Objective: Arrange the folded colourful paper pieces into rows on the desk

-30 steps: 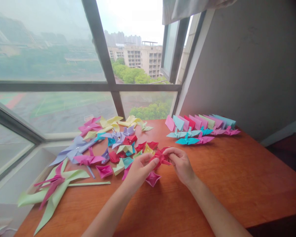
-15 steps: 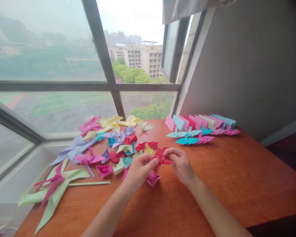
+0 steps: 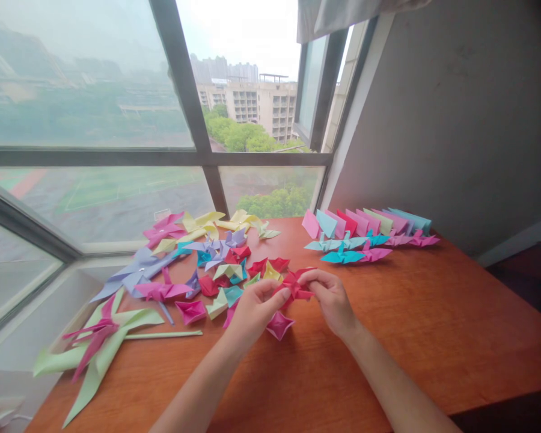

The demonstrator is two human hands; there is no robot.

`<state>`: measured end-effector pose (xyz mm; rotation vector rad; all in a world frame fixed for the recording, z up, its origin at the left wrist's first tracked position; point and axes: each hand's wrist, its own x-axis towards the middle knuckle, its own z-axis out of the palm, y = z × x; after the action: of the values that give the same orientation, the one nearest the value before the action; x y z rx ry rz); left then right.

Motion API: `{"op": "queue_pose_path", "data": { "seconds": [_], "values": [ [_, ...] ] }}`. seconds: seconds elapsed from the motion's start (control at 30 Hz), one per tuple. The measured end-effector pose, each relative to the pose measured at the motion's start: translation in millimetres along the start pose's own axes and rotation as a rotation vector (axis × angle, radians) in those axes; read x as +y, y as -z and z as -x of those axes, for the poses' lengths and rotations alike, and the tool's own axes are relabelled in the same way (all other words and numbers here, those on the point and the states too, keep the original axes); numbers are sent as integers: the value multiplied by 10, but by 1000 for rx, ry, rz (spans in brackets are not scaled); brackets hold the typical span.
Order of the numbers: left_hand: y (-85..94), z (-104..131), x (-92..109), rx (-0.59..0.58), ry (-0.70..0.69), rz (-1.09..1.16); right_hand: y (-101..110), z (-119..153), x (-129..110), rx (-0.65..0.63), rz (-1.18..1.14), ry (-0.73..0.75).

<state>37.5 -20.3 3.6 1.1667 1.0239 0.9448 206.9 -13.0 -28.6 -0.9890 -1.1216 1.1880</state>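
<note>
Between both hands is a red folded paper piece (image 3: 296, 285), with pointed flaps spread out. My left hand (image 3: 258, 305) pinches its left side between thumb and fingers. On the other side, the fingers of my right hand (image 3: 331, 299) are closed on its right edge. A magenta paper boat (image 3: 280, 325) sits on the wooden table (image 3: 415, 325) just below the hands. Beyond my left hand lie a yellow folded piece (image 3: 272, 272) and several red, green and blue folded papers.
A large green pinwheel (image 3: 100, 355) lies at the front left, near a purple pinwheel (image 3: 139, 272). Paper cranes (image 3: 342, 254) and a row of folded papers (image 3: 351, 223) stand at the back right. Windows (image 3: 139, 198) border the table's far side.
</note>
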Motion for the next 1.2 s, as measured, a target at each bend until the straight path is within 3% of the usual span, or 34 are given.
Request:
{"op": "queue_pose_path", "data": {
  "seconds": [0.33,0.67,0.83,1.0,1.1,1.2],
  "values": [
    [47,-29,-51,-21,-1,15,7,-18,-29,31,-299,-160],
    [71,-20,25,33,-24,-11,64,-79,-24,152,-180,-67],
    [105,-18,36,36,4,-42,136,-121,-46,251,-245,-68],
    [120,-23,46,34,-25,-65,169,-149,-23,271,-273,-79],
    [138,-36,37,66,-54,-91,165,-149,10,284,-168,-42],
    [164,-50,16,135,-107,-146,144,-108,23,296,22,86]
  ]
}}
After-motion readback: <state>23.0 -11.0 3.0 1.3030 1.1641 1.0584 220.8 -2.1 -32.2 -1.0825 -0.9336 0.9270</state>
